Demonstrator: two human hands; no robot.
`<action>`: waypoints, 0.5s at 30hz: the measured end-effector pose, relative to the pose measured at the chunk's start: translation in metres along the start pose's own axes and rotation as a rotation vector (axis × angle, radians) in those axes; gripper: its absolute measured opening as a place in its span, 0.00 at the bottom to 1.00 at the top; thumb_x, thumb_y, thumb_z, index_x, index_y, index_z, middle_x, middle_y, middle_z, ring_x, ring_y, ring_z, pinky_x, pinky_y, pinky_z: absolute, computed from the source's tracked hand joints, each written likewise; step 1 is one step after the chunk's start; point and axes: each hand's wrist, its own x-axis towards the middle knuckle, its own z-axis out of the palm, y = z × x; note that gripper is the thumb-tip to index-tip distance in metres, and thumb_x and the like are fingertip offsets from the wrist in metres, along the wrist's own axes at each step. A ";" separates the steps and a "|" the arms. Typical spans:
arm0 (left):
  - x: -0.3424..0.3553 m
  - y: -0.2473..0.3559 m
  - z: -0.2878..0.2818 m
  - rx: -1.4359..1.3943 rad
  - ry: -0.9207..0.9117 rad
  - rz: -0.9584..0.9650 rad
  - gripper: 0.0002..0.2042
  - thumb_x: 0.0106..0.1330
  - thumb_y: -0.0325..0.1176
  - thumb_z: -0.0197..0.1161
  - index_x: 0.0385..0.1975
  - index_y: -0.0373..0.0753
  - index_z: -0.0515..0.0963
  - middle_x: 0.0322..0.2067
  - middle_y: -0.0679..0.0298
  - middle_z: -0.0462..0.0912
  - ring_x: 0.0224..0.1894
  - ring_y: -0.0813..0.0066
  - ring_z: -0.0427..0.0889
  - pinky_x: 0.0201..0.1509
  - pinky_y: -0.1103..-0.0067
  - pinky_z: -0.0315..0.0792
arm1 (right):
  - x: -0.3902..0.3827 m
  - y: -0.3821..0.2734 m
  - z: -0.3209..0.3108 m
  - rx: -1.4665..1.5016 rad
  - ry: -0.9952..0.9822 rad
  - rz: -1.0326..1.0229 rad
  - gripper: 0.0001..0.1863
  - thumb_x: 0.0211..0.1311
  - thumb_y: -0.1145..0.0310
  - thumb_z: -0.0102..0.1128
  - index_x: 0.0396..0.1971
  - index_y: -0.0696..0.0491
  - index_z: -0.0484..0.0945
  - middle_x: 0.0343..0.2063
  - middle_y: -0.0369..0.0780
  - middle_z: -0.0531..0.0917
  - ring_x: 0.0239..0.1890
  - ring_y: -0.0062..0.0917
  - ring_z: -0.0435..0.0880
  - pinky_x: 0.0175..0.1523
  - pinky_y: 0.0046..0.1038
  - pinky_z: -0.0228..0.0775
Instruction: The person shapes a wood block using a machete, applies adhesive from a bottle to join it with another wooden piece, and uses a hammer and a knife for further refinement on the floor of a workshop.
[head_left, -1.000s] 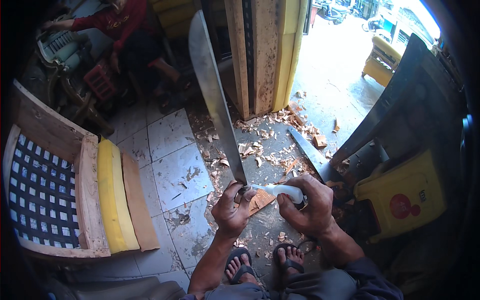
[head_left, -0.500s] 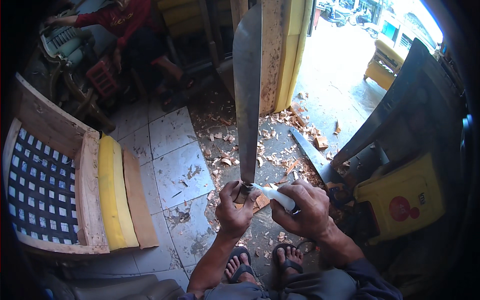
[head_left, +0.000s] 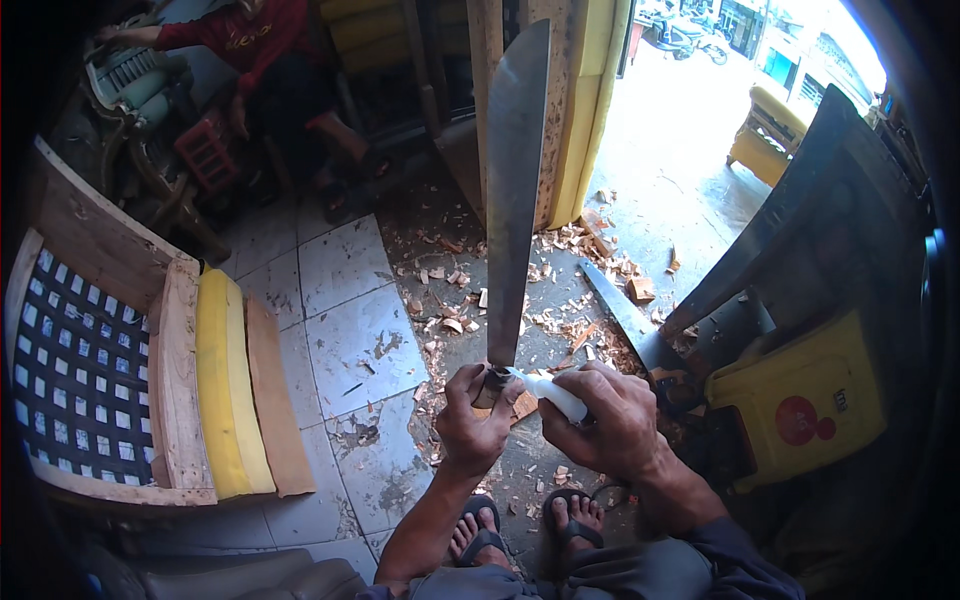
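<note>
A long steel machete blade (head_left: 515, 200) stands upright, its lower end held by my left hand (head_left: 472, 425) at a short dark piece at its base. My right hand (head_left: 610, 425) grips a small white plastic bottle (head_left: 555, 392), its narrow nozzle at the base of the blade, beside my left thumb. Whether the nozzle touches the metal I cannot tell. Below both hands, a small piece of orange-brown wood (head_left: 523, 406) lies on the floor.
Wood shavings (head_left: 450, 325) litter the floor; a handsaw (head_left: 615, 305) lies right. Left are a webbed wooden frame (head_left: 180, 380) and yellow foam (head_left: 228, 385). A person in red (head_left: 255, 50) sits behind. A yellow container (head_left: 790, 400) is at right, a yellow armchair (head_left: 760, 135) outside.
The blade has swung rightward from a leftward lean to nearly upright. My right hand has shifted slightly left, and the bottle is more tilted, its back end lower.
</note>
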 end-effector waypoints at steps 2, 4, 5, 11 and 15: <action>0.000 0.001 0.000 -0.008 0.007 0.006 0.26 0.61 0.24 0.75 0.55 0.31 0.69 0.41 0.52 0.87 0.44 0.70 0.88 0.48 0.78 0.82 | 0.001 -0.002 -0.001 -0.001 -0.003 0.003 0.17 0.50 0.70 0.75 0.40 0.58 0.80 0.27 0.41 0.81 0.23 0.32 0.83 0.24 0.31 0.73; 0.000 0.003 -0.001 0.013 0.006 0.006 0.25 0.61 0.24 0.75 0.55 0.31 0.69 0.41 0.52 0.87 0.44 0.71 0.88 0.48 0.78 0.82 | 0.001 -0.004 -0.001 -0.003 -0.011 0.011 0.17 0.50 0.71 0.74 0.39 0.58 0.80 0.27 0.41 0.81 0.23 0.32 0.84 0.25 0.31 0.74; 0.000 0.003 -0.001 0.025 0.006 0.006 0.25 0.61 0.24 0.75 0.55 0.31 0.69 0.41 0.52 0.88 0.43 0.71 0.88 0.48 0.78 0.82 | 0.002 -0.004 -0.001 0.007 -0.009 0.025 0.16 0.51 0.71 0.74 0.39 0.58 0.80 0.26 0.41 0.82 0.23 0.32 0.84 0.25 0.31 0.75; -0.004 -0.007 -0.009 -0.028 0.053 -0.057 0.26 0.61 0.25 0.76 0.55 0.31 0.69 0.40 0.54 0.87 0.43 0.74 0.87 0.49 0.78 0.81 | -0.018 0.012 0.004 0.237 0.116 0.297 0.11 0.60 0.72 0.70 0.39 0.60 0.79 0.26 0.41 0.85 0.25 0.22 0.85 0.30 0.24 0.76; -0.010 -0.016 -0.014 -0.039 0.041 -0.165 0.26 0.62 0.24 0.75 0.56 0.31 0.68 0.43 0.55 0.86 0.44 0.74 0.86 0.51 0.78 0.81 | -0.080 0.056 0.047 0.717 0.124 0.996 0.12 0.68 0.70 0.62 0.44 0.60 0.72 0.35 0.44 0.85 0.31 0.22 0.85 0.33 0.23 0.79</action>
